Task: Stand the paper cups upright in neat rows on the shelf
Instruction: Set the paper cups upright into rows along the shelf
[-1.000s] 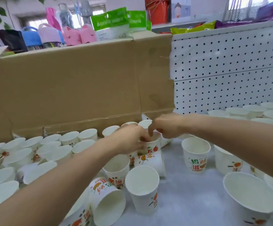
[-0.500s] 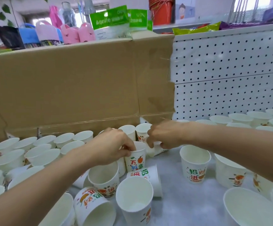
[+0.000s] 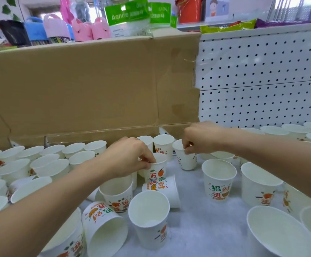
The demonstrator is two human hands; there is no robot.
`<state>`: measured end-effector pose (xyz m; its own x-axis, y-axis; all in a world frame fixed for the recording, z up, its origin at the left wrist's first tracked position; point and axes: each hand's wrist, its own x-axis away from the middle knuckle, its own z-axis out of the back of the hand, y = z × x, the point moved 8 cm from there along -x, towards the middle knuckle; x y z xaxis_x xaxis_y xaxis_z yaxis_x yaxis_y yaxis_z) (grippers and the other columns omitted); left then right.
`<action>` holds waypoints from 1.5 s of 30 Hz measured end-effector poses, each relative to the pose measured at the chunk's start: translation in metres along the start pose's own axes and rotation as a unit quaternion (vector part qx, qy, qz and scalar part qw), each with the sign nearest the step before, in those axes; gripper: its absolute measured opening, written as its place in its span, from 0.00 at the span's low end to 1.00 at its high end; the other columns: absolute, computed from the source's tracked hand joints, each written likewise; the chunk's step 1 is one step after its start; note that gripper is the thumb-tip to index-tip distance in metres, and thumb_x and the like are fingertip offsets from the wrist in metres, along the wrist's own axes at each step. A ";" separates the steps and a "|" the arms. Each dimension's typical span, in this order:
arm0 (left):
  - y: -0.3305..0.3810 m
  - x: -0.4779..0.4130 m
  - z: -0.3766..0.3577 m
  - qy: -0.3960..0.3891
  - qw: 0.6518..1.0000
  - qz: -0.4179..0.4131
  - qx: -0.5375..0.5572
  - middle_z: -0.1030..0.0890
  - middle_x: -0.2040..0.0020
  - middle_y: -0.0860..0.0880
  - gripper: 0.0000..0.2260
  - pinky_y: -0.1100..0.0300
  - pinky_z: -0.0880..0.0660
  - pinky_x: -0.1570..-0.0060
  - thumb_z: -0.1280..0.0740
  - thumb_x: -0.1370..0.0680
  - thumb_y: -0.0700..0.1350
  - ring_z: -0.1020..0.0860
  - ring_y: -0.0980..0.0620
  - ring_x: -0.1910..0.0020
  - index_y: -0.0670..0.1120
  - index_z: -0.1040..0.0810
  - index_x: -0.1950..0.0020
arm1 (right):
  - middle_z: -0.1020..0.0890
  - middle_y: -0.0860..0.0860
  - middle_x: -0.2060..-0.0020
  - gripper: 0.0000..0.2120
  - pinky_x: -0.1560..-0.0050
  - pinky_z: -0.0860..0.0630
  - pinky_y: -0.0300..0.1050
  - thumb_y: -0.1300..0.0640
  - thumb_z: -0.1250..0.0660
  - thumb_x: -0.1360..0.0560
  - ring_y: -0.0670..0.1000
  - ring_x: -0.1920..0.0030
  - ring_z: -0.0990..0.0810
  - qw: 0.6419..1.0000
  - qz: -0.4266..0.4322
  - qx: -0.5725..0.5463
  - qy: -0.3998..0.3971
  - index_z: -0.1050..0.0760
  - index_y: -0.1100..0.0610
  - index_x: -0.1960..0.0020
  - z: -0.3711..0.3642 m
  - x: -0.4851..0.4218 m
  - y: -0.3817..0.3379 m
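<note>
Grey shelf: left hand, right hand each pinch white printed cup rim.

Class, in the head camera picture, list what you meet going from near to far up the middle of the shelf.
Upright empty cup → cup lying on its side → cup pinched by the left hand → back-row cup → cardboard sheet.

The right hand now pinches the rim of a separate white printed paper cup, tilted, further toward the perforated white back panel, having drawn apart from the left hand. The left hand now grips an upright orange-printed white paper cup by its rim, alone.
</note>
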<state>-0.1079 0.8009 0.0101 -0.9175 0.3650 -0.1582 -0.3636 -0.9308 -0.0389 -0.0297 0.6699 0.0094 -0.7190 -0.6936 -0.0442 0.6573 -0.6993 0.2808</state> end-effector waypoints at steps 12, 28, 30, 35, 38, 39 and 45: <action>0.003 -0.006 -0.002 0.012 1.000 0.004 -0.001 0.18 0.49 0.60 0.09 0.62 0.37 0.53 0.31 0.24 0.50 0.25 0.57 0.48 0.57 0.17 0.45 | 0.28 0.40 0.61 0.13 0.67 0.35 0.40 0.42 0.31 0.27 0.48 0.57 0.26 0.999 -0.019 -0.042 -0.018 0.23 0.46 0.46 -0.005 -0.001 0.008; -0.013 -0.024 0.017 0.061 0.967 0.020 0.248 0.16 0.52 0.58 0.11 0.72 0.27 0.52 0.30 0.24 0.48 0.21 0.66 0.54 0.53 0.18 0.42 | 0.22 0.43 0.49 0.13 0.53 0.25 0.44 0.54 0.35 0.24 0.44 0.52 0.26 0.988 0.048 -0.135 0.051 0.22 0.42 0.41 0.016 0.020 -0.010; -0.035 -0.012 0.024 0.064 0.969 0.054 0.232 0.16 0.54 0.60 0.08 0.75 0.28 0.58 0.30 0.24 0.48 0.21 0.68 0.58 0.54 0.17 0.45 | 0.25 0.41 0.49 0.15 0.50 0.26 0.44 0.54 0.33 0.25 0.43 0.52 0.28 0.985 0.072 -0.155 0.031 0.23 0.42 0.40 0.015 0.023 -0.024; -0.029 -0.006 -0.001 -0.024 0.999 0.027 0.035 0.19 0.49 0.58 0.08 0.61 0.26 0.50 0.32 0.24 0.48 0.24 0.59 0.51 0.57 0.17 0.47 | 0.21 0.45 0.53 0.07 0.54 0.22 0.51 0.52 0.32 0.26 0.49 0.52 0.23 0.994 0.081 -0.067 0.009 0.21 0.46 0.49 0.008 0.010 -0.044; -0.010 -0.015 -0.016 -0.093 0.994 -0.005 -0.053 0.22 0.50 0.56 0.10 0.57 0.26 0.54 0.32 0.25 0.50 0.27 0.55 0.53 0.58 0.19 0.44 | 0.22 0.45 0.62 0.04 0.61 0.24 0.49 0.54 0.33 0.27 0.50 0.61 0.23 0.995 0.085 -0.054 -0.005 0.26 0.47 0.60 0.004 0.009 -0.046; -0.004 -0.017 -0.021 -0.117 0.988 -0.016 -0.095 0.22 0.50 0.55 0.11 0.58 0.28 0.59 0.32 0.25 0.51 0.28 0.54 0.55 0.57 0.20 0.43 | 0.23 0.44 0.65 0.06 0.63 0.26 0.47 0.54 0.34 0.26 0.50 0.63 0.25 0.995 0.086 -0.052 -0.010 0.28 0.47 0.61 0.003 0.011 -0.046; 0.018 -0.024 -0.038 -0.171 0.924 -0.056 -0.337 0.24 0.58 0.47 0.03 0.59 0.37 0.72 0.34 0.25 0.39 0.28 0.47 0.60 0.45 0.24 0.53 | 0.24 0.43 0.65 0.05 0.67 0.29 0.43 0.53 0.33 0.27 0.46 0.64 0.25 0.994 0.079 -0.065 -0.030 0.26 0.47 0.61 0.001 0.026 -0.035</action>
<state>-0.0859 0.7741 -0.0242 -0.9192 0.3391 0.2003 -0.3824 -0.6462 -0.6605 -0.0717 0.6766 -0.0004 -0.6132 -0.7884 0.0485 0.7846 -0.6009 0.1528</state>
